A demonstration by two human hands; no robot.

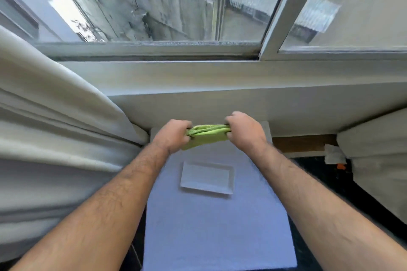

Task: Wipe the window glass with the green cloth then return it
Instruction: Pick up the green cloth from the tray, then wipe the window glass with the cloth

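— Two hands, what do they hold?
— The left hand [170,136] and right hand [244,131] each clench one end of the green cloth [206,136], bunched between them above the white table [215,226]; fingertips are hidden.
— The surroundings?
— A white tray [207,177] lies below, the window glass [154,2] ahead, a curtain [55,127] left. No writing is legible.
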